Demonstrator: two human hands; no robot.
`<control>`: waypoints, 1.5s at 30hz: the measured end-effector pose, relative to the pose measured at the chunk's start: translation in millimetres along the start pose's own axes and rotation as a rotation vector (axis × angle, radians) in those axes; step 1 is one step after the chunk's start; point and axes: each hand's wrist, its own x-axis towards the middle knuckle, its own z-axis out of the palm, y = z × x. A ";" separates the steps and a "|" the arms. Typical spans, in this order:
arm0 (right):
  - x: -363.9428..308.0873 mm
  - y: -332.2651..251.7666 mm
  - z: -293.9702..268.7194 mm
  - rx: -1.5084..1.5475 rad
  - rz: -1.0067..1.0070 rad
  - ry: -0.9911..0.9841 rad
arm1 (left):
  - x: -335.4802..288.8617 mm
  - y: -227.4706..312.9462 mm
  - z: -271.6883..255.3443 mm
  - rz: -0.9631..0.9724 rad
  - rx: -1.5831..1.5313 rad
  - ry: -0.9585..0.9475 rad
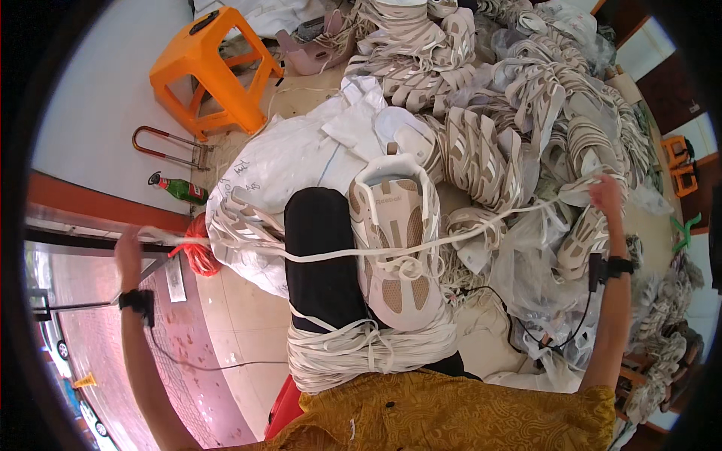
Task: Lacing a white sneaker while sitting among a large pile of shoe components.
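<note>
A long cream shoelace [323, 256] is pulled out wide across my lap. My left hand [128, 254], slightly blurred, is closed on its left end beside the doorway. Far to the right, my right hand [605, 195] pinches the other stretch of the lace. A beige and tan sneaker [396, 248] rests on my thigh, toe toward me, with the lace passing over it and a small knotted loop at its front. A thick bundle of cream laces [361, 353] lies across my lap, against my shirt. Black straps with cables circle both wrists.
Stacked beige shoe uppers [481, 150] pile up ahead and right, among clear plastic bags [526, 248]. A white woven sack [301, 154] lies ahead. At left are an orange stool [214, 71], a green bottle [180, 189] and red twine [200, 252]. Orange stools [679, 167] stand far right.
</note>
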 end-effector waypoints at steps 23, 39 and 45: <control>-189.2 -175.5 254.7 0.025 -1.128 -0.452 | -38.9 392.4 -127.3 0.390 -1.251 -0.726; -191.1 -178.0 251.4 0.205 -0.860 -0.568 | -32.9 448.6 -135.4 0.774 -0.587 0.186; -192.0 -176.8 253.3 0.121 -0.846 -0.551 | -26.4 451.4 -114.2 0.987 -0.404 0.167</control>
